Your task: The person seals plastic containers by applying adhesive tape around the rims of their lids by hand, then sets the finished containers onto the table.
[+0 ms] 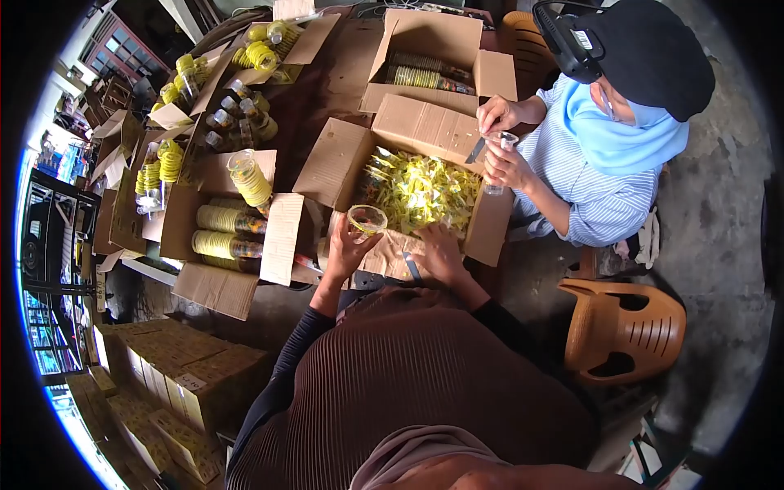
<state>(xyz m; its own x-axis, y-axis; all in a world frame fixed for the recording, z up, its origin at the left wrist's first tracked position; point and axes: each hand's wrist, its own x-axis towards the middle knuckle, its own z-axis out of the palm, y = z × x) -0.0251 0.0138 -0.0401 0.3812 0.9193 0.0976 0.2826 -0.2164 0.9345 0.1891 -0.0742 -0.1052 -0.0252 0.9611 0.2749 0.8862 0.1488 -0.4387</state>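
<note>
From my end: left hand (350, 249) pinching one clear plastic cup (367, 219) by its side, rim up, above the near left corner of the packet carton (333, 159). Right hand (441, 251) loosely bent at that carton's near edge, fingertips by the heap of yellow packets (420, 192); a narrow grey strip (412, 266) lies against it. Packets too jumbled for me to count.

Around: near flap lies under the hands, other flaps stand out to the sides. Left of centre, one open carton (214, 286) of yellow-rimmed cup stacks (224, 219); one more stack (250, 181) leans at its upper flap, just left of the held cup. Top centre, another open carton (433, 37) with stacks inside. More stacks and loose cups, upper left, overlap; no sure count.

Upper right: one co-worker (588, 155), both hands on a clear cup. Two chairs: orange-brown one (625, 331) at right, another (523, 49) partly hidden at top. Closed cartons (180, 367) piled lower left; dark marking on one, too small for me to read.
</note>
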